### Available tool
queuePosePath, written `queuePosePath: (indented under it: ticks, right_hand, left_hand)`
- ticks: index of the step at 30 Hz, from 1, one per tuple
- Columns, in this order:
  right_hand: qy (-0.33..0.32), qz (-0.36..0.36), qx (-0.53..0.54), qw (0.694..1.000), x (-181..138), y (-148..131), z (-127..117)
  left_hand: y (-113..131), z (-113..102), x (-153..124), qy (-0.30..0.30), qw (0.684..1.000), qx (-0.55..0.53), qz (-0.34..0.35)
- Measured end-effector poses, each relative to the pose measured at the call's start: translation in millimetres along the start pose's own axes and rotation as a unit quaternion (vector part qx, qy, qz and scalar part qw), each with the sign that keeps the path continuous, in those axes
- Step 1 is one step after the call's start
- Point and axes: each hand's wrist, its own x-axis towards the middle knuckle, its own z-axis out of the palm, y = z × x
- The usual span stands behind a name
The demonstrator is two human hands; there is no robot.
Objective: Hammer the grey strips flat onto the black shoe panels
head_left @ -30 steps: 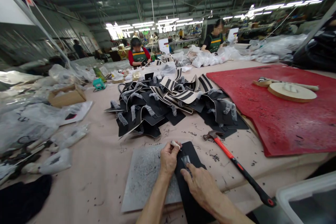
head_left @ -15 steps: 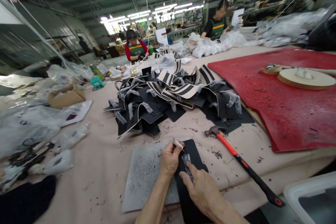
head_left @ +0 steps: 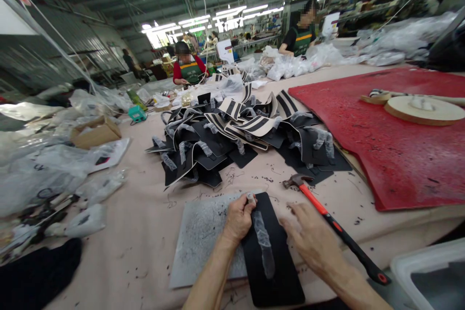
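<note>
My left hand (head_left: 239,219) is closed around a short pale cylindrical tool (head_left: 250,198), only its top end showing above the fist. It rests at the upper left edge of a black panel (head_left: 286,271) with rounded corners. A strap wrapped in clear plastic (head_left: 263,240) runs lengthwise down the panel. Under the panel's left side lies a grey, scuffed slab (head_left: 201,237). My right hand (head_left: 308,232), a little blurred, hovers right of the panel with fingers apart and nothing visible in them. Closest to it is a claw hammer (head_left: 337,227) with a red and black handle.
A heap of black and striped panels (head_left: 232,131) with wrapped straps lies beyond the slab. A red sheet (head_left: 399,155) covers the right, with a tape roll (head_left: 423,108) on it. Plastic bags (head_left: 43,169) fill the left. Two co-workers sit across the table.
My right hand has let go of the wrapped strap and moved right, off the panel. More of the panel and strap now shows. My left hand keeps the pale tool, shifted slightly right.
</note>
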Motion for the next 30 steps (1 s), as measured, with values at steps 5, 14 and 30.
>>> queuePosePath:
  ticks: [5,14,30]
  right_hand:
    - [0.022,0.082,-0.172,0.981,2,93,-7]
    - [-0.143,0.2,0.276,0.929,5,38,-48]
    - [0.18,-0.108,0.004,0.978,27,-36,-122]
  left_hand:
    - [-1,-1,-2,-0.009,1.0,0.004,0.022]
    - [-4,1,-6,-0.008,0.999,0.014,0.048]
    - [-2,1,-3,-0.003,1.0,-0.01,0.021]
